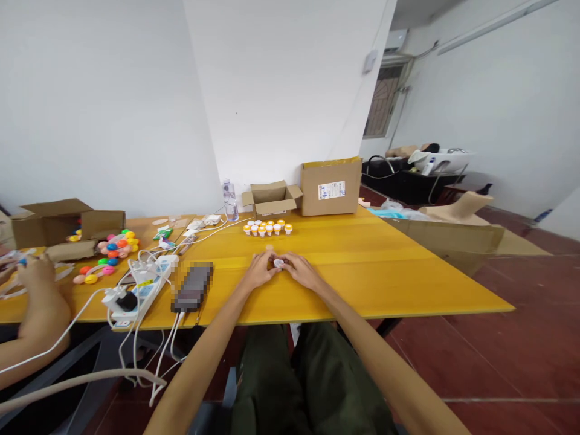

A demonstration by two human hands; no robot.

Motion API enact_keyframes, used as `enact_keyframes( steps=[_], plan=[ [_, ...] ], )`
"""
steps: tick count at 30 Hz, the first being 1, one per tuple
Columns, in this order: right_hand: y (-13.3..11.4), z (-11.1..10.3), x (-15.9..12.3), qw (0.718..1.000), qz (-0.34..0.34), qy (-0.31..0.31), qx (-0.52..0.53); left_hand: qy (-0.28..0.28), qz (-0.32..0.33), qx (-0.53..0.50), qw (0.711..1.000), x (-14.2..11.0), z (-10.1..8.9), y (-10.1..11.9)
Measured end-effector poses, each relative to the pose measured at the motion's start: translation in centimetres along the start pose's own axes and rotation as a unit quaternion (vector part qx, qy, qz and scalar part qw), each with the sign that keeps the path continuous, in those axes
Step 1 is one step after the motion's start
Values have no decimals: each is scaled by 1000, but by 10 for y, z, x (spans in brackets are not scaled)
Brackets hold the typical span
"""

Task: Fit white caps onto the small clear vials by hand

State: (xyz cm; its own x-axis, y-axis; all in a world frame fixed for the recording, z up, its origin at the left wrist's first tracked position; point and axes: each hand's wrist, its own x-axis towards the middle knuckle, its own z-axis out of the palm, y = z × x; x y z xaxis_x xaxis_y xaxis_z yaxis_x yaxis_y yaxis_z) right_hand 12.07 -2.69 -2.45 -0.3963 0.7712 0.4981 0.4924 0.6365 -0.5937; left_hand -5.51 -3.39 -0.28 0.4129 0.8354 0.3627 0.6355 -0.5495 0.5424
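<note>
In the head view my left hand and my right hand meet over the table in front of me. Between their fingertips is a small round white piece, gripped from both sides. Its exact kind is too small to make out. Just past my left fingers shows a pale peach-coloured bit, partly hidden. Further back stands a cluster of several small white jars with orange-yellow rims, set close together.
Behind the jars are an open cardboard box, a taller carton and a water bottle. On the left lie a phone, a power strip with cables, and colourful balls. A co-worker's hand works at far left.
</note>
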Motion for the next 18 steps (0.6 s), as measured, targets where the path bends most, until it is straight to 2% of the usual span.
enact_keyframes(
  steps=[18],
  plan=[
    [1, 1, 0, 999, 2, 17, 41, 2, 6, 17, 1000, 2, 2, -4]
  ],
)
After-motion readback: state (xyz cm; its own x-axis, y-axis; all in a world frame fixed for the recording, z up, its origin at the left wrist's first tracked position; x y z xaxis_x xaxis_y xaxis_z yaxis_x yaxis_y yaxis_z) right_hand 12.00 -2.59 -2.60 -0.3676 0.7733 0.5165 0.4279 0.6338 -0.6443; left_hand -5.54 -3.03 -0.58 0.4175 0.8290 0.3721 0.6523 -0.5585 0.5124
